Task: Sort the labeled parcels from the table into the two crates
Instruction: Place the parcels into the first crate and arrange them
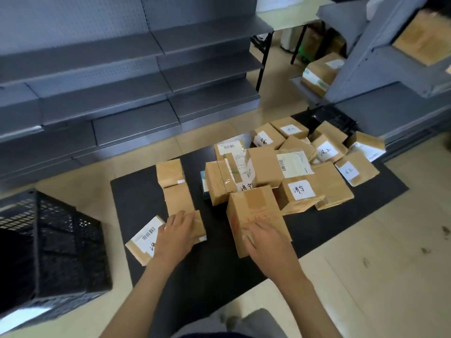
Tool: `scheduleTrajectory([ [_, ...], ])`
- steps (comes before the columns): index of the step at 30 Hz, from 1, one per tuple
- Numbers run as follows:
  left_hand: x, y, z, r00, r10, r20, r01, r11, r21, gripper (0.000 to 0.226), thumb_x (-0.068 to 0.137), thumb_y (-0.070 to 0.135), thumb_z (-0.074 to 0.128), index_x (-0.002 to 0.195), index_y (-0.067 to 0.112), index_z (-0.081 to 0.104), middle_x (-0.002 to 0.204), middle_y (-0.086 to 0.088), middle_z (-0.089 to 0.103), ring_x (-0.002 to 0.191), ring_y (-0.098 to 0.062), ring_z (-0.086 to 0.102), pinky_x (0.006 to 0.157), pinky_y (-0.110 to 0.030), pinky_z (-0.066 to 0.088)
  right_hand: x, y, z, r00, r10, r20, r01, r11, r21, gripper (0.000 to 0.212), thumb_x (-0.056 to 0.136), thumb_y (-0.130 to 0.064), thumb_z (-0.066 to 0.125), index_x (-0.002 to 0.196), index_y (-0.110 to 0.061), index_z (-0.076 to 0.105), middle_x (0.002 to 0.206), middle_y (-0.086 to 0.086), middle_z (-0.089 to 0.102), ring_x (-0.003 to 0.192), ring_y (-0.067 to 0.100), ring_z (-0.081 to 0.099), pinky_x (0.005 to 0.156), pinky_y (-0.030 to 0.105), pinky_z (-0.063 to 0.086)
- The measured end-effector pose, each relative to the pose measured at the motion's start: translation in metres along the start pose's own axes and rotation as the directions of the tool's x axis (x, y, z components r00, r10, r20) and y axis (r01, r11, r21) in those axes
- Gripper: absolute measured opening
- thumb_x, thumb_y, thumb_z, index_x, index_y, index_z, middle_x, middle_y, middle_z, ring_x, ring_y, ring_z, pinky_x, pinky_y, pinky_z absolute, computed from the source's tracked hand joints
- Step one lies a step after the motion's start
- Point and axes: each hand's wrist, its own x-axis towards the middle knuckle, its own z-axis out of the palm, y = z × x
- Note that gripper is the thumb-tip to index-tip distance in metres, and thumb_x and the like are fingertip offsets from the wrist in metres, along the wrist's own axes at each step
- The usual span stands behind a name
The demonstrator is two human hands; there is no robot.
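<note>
While parcels (253,215) pile, hands (174,236) touching two

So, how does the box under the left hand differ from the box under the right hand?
The flat parcel under the left hand lies low on the black table, while the tall box under the right hand stands higher. The flat parcel shows a white barcode label; the tall box shows only red print and tape on its visible faces. The flat parcel sits nearer the black crate. Both are brown cardboard.
</note>
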Motion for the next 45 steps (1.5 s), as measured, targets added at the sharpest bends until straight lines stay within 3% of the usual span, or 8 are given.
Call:
scheduleTrajectory([
  [10,0.008,0.004,0.006,0.994,-0.105,-0.016,0.101,0.984,-0.148,0.075,0.079,0.055,0.078,0.145,0.034,0.047,0.137,0.011,0.055,0.121,-0.022,0.053,0.085,-0.042,0.054,0.05,0.033,-0.016,0.99,-0.115,0.08,0.111,0.992,0.054,0.022,0.103,-0.04,0.051,0.122,-0.035,0.06,0.115,-0.018,0.062,0.098,0.001,0.058,0.087,0.018,0.05],
  [15,-0.025,0.023,-0.024,0.93,-0.333,-0.156,0.219,0.842,-0.493,0.064,0.072,0.044,0.09,0.127,0.042,0.059,0.117,0.026,0.058,0.109,-0.006,0.058,0.083,-0.028,0.045,0.083,0.045,-0.028,0.977,-0.177,0.119,0.166,0.981,0.098,0.024,0.104,-0.037,0.05,0.124,-0.031,0.062,0.115,-0.014,0.063,0.098,0.003,0.06,0.087,0.019,0.051],
  [19,-0.056,0.032,-0.049,0.853,-0.483,-0.198,0.211,0.666,-0.716,0.089,0.066,0.035,0.098,0.142,0.046,0.053,0.137,0.028,0.057,0.123,0.003,0.052,0.095,-0.028,0.047,0.104,0.039,-0.035,0.974,-0.203,0.102,0.18,0.963,0.201,0.024,0.104,-0.034,0.055,0.125,-0.032,0.065,0.118,-0.015,0.066,0.103,0.0,0.059,0.088,0.014,0.041],
  [25,-0.076,0.062,-0.073,0.812,-0.561,-0.164,0.126,0.442,-0.888,0.094,0.068,0.032,0.097,0.148,0.043,0.048,0.14,0.021,0.058,0.129,0.0,0.054,0.091,-0.021,0.057,0.13,0.017,-0.033,0.935,-0.158,0.319,-0.017,0.876,0.482,0.042,0.1,-0.058,0.049,0.137,-0.04,0.055,0.123,-0.025,0.059,0.115,0.0,0.056,0.096,0.027,0.05],
  [30,-0.08,0.078,-0.076,0.84,-0.523,-0.143,0.057,0.348,-0.936,0.093,0.072,0.028,0.095,0.151,0.04,0.048,0.147,0.018,0.056,0.138,-0.009,0.051,0.109,-0.04,0.052,0.134,0.004,-0.034,0.863,-0.15,0.482,-0.313,0.59,0.745,0.04,0.102,-0.049,0.052,0.14,-0.038,0.054,0.116,-0.025,0.059,0.124,0.014,0.055,0.095,0.036,0.057],
  [35,-0.079,0.079,-0.073,0.848,-0.517,-0.117,0.048,0.295,-0.954,0.088,0.079,0.037,0.088,0.154,0.048,0.042,0.153,0.024,0.05,0.143,-0.005,0.045,0.116,-0.044,0.045,0.135,0.001,-0.034,0.895,-0.079,0.44,-0.332,0.542,0.772,0.048,0.1,-0.039,0.062,0.146,-0.03,0.052,0.116,-0.021,0.061,0.124,0.014,0.056,0.095,0.037,0.058],
  [39,-0.067,0.085,-0.08,0.789,-0.6,-0.135,0.042,0.272,-0.961,0.076,0.08,0.065,0.077,0.148,0.049,0.048,0.152,0.022,0.05,0.141,0.0,0.044,0.112,-0.033,0.048,0.132,-0.003,-0.033,0.933,-0.052,0.355,-0.266,0.563,0.783,0.04,0.097,-0.04,0.065,0.136,-0.035,0.057,0.12,-0.021,0.063,0.122,0.011,0.057,0.092,0.036,0.06],
  [45,-0.057,0.079,-0.085,0.715,-0.694,-0.082,0.088,0.205,-0.975,0.05,0.089,0.052,0.07,0.137,0.052,0.055,0.121,0.023,0.07,0.11,0.008,0.063,0.102,-0.034,0.054,0.122,-0.01,-0.028,0.964,-0.009,0.266,-0.21,0.584,0.784,0.027,0.097,-0.028,0.069,0.12,-0.04,0.062,0.125,-0.017,0.067,0.119,0.009,0.062,0.091,0.036,0.061],
])
